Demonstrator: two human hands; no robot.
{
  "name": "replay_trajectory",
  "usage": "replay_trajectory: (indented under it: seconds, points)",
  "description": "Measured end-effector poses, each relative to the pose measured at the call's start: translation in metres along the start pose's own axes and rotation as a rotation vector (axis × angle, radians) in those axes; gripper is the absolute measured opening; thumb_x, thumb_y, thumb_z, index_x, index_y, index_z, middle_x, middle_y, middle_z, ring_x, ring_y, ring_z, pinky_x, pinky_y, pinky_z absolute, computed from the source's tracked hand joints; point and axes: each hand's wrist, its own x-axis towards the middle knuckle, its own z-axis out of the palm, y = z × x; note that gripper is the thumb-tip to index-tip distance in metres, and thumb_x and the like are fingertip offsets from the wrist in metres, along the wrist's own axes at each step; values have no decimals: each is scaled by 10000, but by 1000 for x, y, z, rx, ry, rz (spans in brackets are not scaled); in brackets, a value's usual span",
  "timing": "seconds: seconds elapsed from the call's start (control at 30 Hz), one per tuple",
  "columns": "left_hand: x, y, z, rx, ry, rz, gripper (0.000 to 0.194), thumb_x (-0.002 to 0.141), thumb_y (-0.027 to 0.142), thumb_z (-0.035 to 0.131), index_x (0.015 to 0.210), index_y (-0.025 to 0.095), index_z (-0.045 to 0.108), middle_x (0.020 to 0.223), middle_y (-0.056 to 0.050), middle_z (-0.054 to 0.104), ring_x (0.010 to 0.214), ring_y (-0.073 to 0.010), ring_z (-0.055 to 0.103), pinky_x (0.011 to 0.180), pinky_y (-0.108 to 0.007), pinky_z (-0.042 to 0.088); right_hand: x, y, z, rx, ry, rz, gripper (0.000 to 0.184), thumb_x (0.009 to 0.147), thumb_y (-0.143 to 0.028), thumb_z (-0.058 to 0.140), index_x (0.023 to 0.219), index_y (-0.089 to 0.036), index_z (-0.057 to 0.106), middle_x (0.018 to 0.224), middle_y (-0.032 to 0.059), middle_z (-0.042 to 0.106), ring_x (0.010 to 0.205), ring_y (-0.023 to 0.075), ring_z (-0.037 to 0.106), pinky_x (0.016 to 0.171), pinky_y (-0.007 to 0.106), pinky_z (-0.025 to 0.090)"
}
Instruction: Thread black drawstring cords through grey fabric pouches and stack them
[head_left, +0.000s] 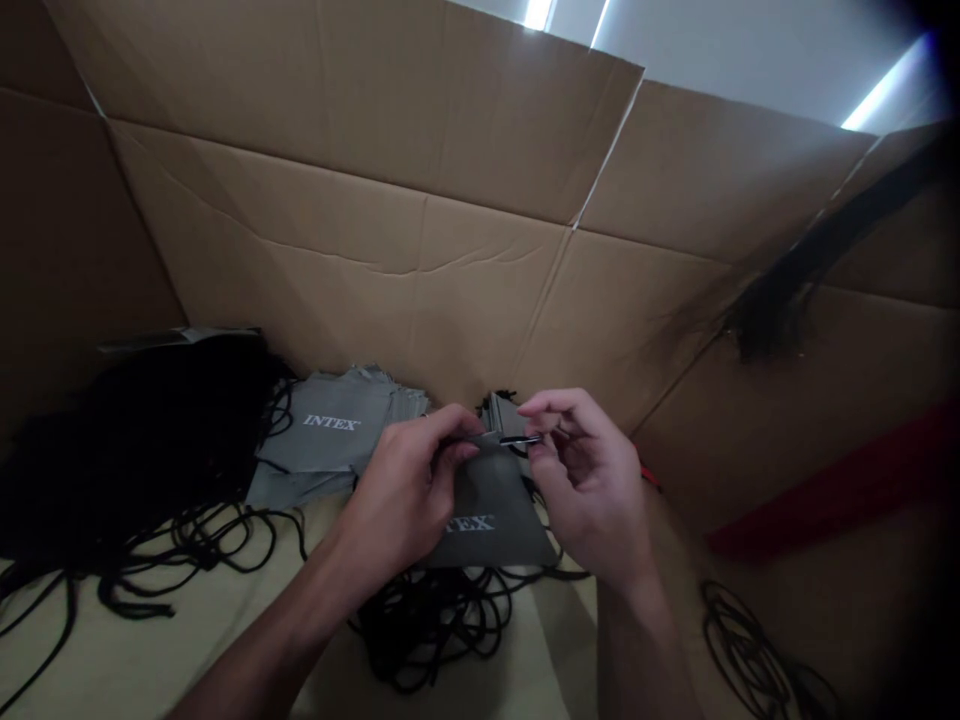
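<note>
A grey INTEX pouch point(502, 500) hangs from my left hand point(412, 480), whose thumb and fingers pinch its top edge. Between thumb and fingertips, my right hand point(589, 475) grips a thin dark rod with a shiny edge point(519, 440). The rod's other end meets the pouch's top corner; whether it goes inside I cannot tell. Below the pouch lies a tangle of black cord point(442, 620). A stack of grey INTEX pouches point(330, 420) sits behind my left hand, and a smaller bundle of pouches point(504, 408) stands upright behind my fingers.
Tall cardboard walls point(360, 230) enclose the work surface point(300, 650). On the left is a large dark heap point(135, 450) with loose black cords point(210, 545). A bunch of black strands point(780, 310) hangs at the right, above a red strip point(825, 490) and coiled cord point(750, 650).
</note>
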Motion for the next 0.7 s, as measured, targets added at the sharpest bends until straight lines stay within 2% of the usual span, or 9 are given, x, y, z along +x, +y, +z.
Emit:
replay_trajectory:
  seconds: [0.1, 0.2, 0.27, 0.4, 0.57, 0.7]
  points:
    - [0, -3, 2, 106, 25, 61, 223, 972, 7, 502, 944, 182, 639, 738, 17, 644, 637, -125, 563, 609, -235, 387, 2, 2, -3, -92, -48, 27, 227, 893, -108, 586, 1061, -240, 662, 754, -43, 519, 648, 132, 472, 592, 272, 391]
    - [0, -6, 4, 202, 66, 95, 234, 965, -5, 491, 966, 185, 628, 813, -15, 673, 709, -155, 601, 646, -257, 410, 4, 2, -5, -178, -101, 27, 56, 965, -217, 637, 990, -224, 687, 798, -20, 608, 680, 135, 534, 617, 277, 418]
    - [0, -7, 4, 251, 69, 114, 232, 967, 2, 481, 960, 191, 617, 861, -33, 685, 764, -177, 614, 673, -276, 425, 5, 2, -6, -231, -131, 0, 103, 996, -278, 656, 917, -218, 681, 827, -7, 645, 715, 138, 558, 647, 278, 430]
    - [0, -7, 3, 279, 9, 129, 283, 929, -37, 434, 932, 186, 608, 869, -42, 671, 811, -199, 602, 702, -304, 434, 5, -1, -9, -275, -180, -25, 184, 1025, -287, 629, 858, -213, 650, 830, -2, 633, 753, 142, 561, 671, 275, 427]
    - [0, -4, -3, 212, -181, 153, 313, 899, -60, 448, 899, 181, 648, 844, -23, 644, 828, -187, 581, 743, -314, 423, 7, -1, -17, -99, -296, 169, 269, 980, -395, 682, 795, -201, 668, 721, -16, 585, 670, 135, 510, 594, 261, 390]
    - [-1, 6, -7, -99, -231, 67, 260, 979, 35, 528, 1065, 211, 700, 907, -1, 723, 800, -152, 634, 725, -284, 452, 13, 9, -18, 238, -306, 324, 418, 803, -583, 845, 802, -192, 697, 628, -40, 567, 558, 111, 471, 524, 238, 374]
